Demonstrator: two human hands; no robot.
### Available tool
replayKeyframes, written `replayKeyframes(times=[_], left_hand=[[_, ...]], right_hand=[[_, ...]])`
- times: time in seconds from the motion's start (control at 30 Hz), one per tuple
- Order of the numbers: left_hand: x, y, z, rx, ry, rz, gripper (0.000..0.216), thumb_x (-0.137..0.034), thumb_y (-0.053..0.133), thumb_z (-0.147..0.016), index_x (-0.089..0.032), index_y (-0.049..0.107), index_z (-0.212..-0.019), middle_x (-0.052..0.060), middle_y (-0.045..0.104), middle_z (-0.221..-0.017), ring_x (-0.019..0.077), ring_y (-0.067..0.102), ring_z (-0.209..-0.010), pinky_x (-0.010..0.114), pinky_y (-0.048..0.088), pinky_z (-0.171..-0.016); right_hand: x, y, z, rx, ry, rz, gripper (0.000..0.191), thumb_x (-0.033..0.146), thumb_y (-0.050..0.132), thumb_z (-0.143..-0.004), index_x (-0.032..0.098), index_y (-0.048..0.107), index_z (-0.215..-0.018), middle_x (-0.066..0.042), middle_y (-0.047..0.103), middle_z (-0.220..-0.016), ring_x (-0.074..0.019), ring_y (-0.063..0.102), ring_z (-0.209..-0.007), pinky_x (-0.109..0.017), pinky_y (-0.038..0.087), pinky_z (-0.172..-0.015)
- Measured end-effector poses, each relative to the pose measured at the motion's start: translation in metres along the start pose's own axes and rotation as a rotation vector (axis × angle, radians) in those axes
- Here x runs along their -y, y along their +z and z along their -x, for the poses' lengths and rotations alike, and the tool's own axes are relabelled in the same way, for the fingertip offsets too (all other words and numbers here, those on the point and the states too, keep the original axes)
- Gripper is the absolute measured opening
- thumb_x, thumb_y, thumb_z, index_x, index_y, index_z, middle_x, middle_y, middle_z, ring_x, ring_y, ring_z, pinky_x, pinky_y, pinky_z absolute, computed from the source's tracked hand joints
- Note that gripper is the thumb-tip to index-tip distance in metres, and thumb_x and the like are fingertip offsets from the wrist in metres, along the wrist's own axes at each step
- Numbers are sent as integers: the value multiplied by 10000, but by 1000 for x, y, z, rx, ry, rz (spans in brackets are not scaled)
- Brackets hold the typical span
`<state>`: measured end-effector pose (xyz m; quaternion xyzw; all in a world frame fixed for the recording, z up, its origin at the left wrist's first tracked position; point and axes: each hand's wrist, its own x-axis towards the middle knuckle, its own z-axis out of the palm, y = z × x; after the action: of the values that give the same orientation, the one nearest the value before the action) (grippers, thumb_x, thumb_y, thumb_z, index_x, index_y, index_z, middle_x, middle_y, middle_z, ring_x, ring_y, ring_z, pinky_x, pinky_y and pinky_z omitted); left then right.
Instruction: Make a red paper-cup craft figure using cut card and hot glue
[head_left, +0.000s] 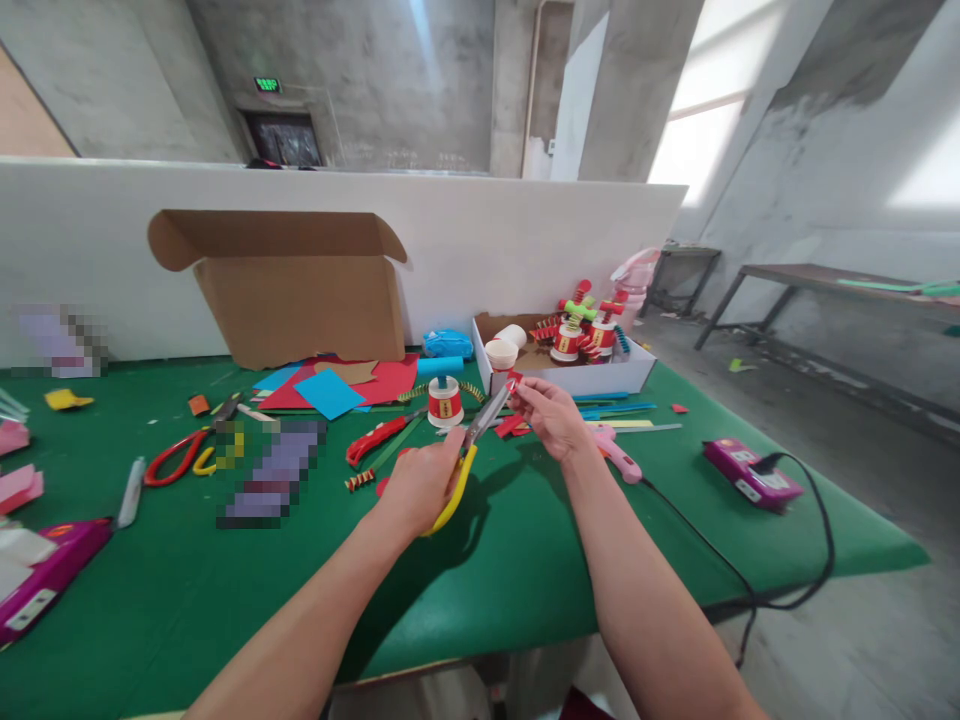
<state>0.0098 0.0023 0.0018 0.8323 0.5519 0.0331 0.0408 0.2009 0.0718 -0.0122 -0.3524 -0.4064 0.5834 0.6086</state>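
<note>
My left hand is closed round the yellow handles of a pair of scissors, whose blades point up and to the right. At the blade tips, my right hand pinches a small piece of red paper. Just behind the scissors stands an upturned white paper cup with a red band, a blue strip on top and folded paper springs at its sides. Small red paper scraps lie on the table beneath the blades.
A white box at the back holds cups and decorated cup figures. Right of my hand lies a pink glue gun, its cord near a purple power strip. Left are a red utility knife, red-handled scissors and coloured paper.
</note>
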Motion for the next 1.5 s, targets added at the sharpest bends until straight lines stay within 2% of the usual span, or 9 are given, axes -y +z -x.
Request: replayKeyframes(times=[0.17,0.67,0.9,1.5], left_hand=[[0,0,0,-6,5,4,315,-154,359,-853,-181,408,-1163,92,681,-865,277,666,-796,327,473,-643],[0,-1,0,8,9,20,304,-178,363,-862,-194,410,-1162,83,669,-956,220,653,-832,278,472,-680],[0,-2,1,9,17,6,323,-165,374,-858,-180,402,-1180,94,665,-980,254,652,-846,320,474,-678],[-2,-4,1,38,12,11,336,-156,367,-857,-177,403,-1190,93,667,-955,248,650,-830,316,470,-683]], right_hand=[[2,0,1,-2,4,-2,302,352,840,-487,172,676,-664,17,640,-654,-76,545,-605,-219,447,-641],[2,-4,0,31,-18,66,291,363,834,-505,192,668,-672,9,643,-683,-95,545,-613,-241,462,-630],[7,-8,1,30,-5,149,276,359,812,-531,180,678,-693,12,646,-682,-94,559,-638,-234,447,-653],[8,-11,2,67,4,200,255,348,793,-571,174,686,-723,9,652,-694,-91,561,-632,-231,441,-634]])
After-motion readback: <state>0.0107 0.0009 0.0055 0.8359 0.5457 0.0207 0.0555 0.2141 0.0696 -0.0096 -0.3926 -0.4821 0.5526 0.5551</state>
